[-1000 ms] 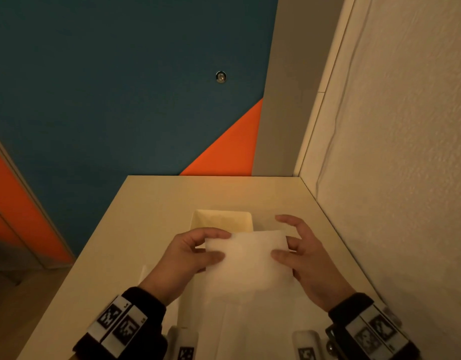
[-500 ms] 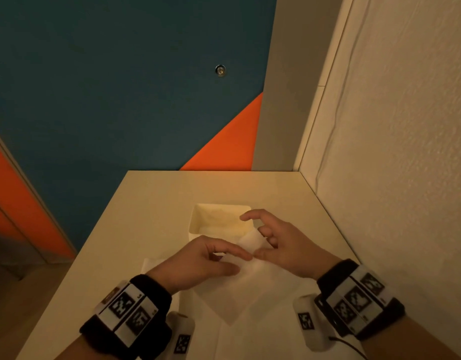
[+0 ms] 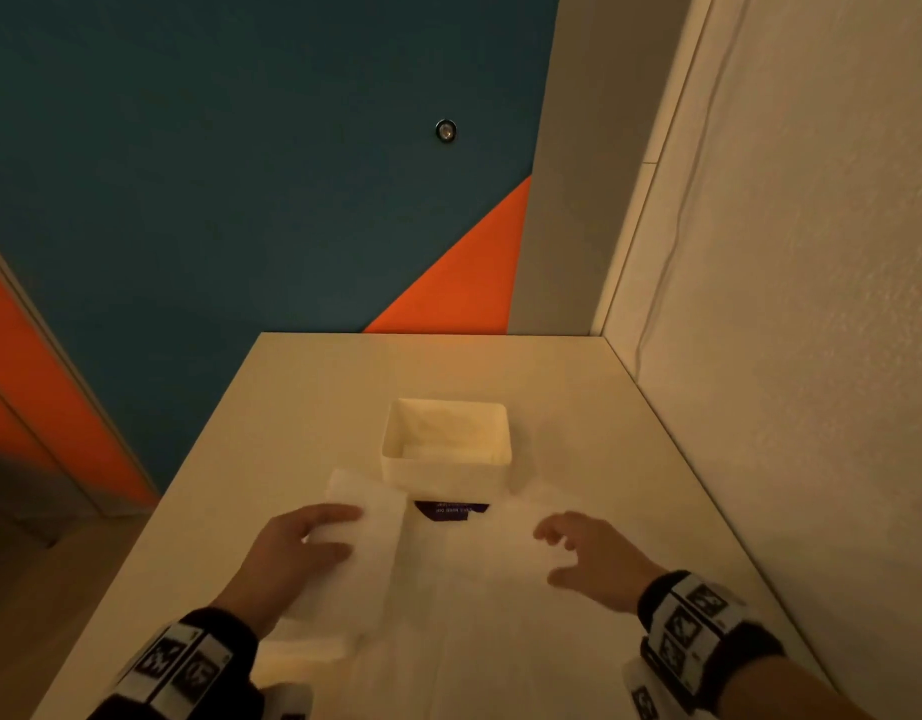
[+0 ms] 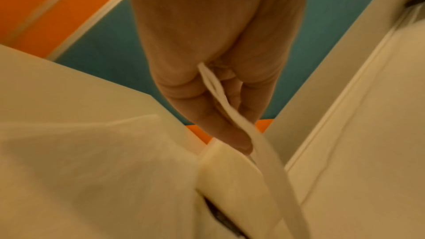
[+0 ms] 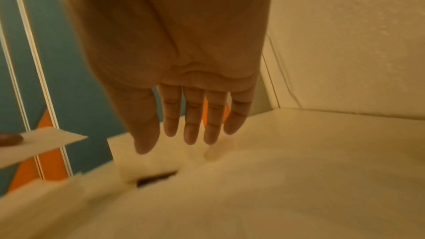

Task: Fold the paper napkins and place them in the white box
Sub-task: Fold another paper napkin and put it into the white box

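Head view, folded napkin (image 3: 354, 543): I hold it in my left hand (image 3: 297, 553), off the table, just left of and nearer to me than the white box (image 3: 446, 462); its long axis runs from me toward the far left corner of the box, far end pointing away.
Left wrist view, grip: thumb (image 4: 220, 121) and fingers pinch the napkin's layered edge (image 4: 232, 114) between them; the strip (image 4: 271, 166) hangs on past my fingertips toward the camera.
Right hand (image 3: 588, 556): spread and relaxed, fingers (image 5: 193, 115) straight and slightly apart, holding nothing; it hovers low over the flat napkins (image 3: 500, 605), and I cannot tell whether the fingertips touch them.
White box: open top, upright, on the table (image 3: 303, 407) ahead of both my hands; pale paper lies inside, blurred.
Flat napkins: white sheets spread on the table under and between my hands, reaching the near wall of the box.
Purple label (image 3: 451, 510): dark patch just in front of the box, partly covered by the sheets.
Surroundings: cream wall (image 3: 812, 304) along the right edge of the table; teal and orange floor (image 3: 240, 174) beyond its far edge.
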